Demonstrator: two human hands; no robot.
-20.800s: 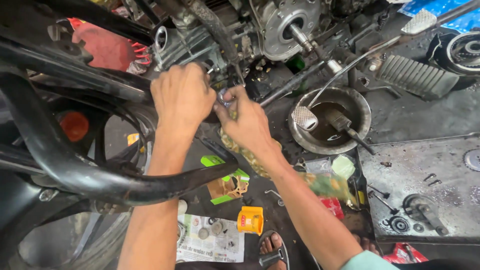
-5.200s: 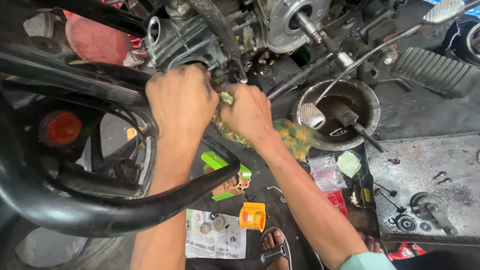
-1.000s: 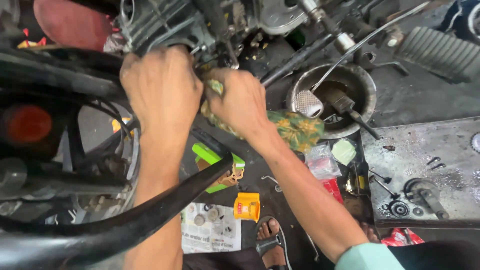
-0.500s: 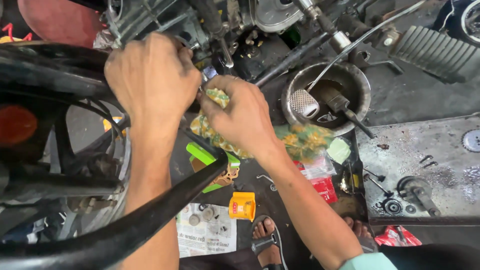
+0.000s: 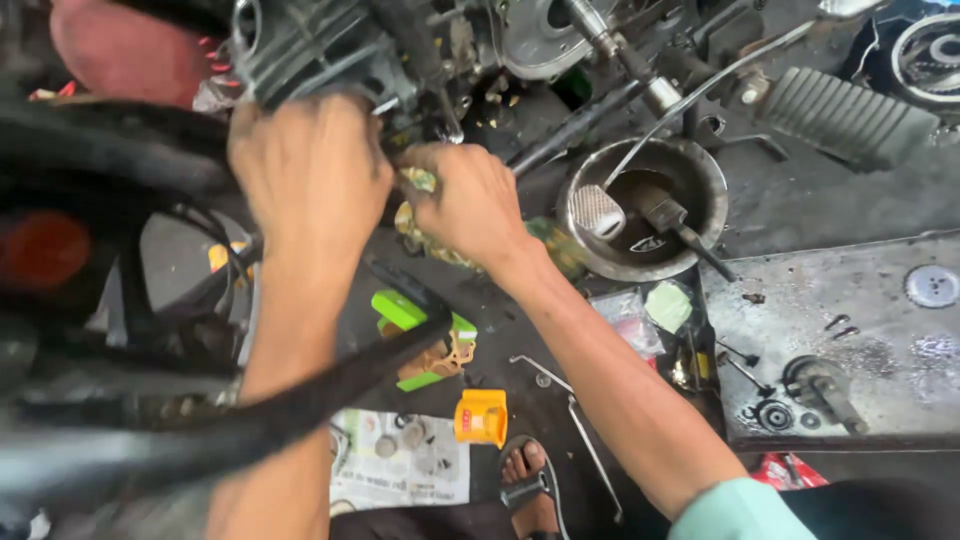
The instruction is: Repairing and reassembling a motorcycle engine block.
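Observation:
My left hand [image 5: 312,175] is curled against the underside of a motorcycle engine [image 5: 330,50], fingers closed on some small part there that its back hides. My right hand [image 5: 470,205] sits right beside it, closed around a patterned green and yellow rag [image 5: 425,235] that hangs below the fist. A thin metal piece sticks up between the two hands near the engine. Both forearms reach up from the bottom of the view.
A black frame tube [image 5: 300,400] crosses in front of my left arm. A steel bowl [image 5: 690,170] holds dark oil and a tool. Green boxes [image 5: 405,310], an orange cap [image 5: 482,415], newspaper with small parts [image 5: 400,460], a metal tray [image 5: 850,330] and my sandalled foot [image 5: 525,475] lie below.
The view has shifted slightly; both hands sit a little lower and stay pressed together at the engine. My right hand keeps hold of the rag.

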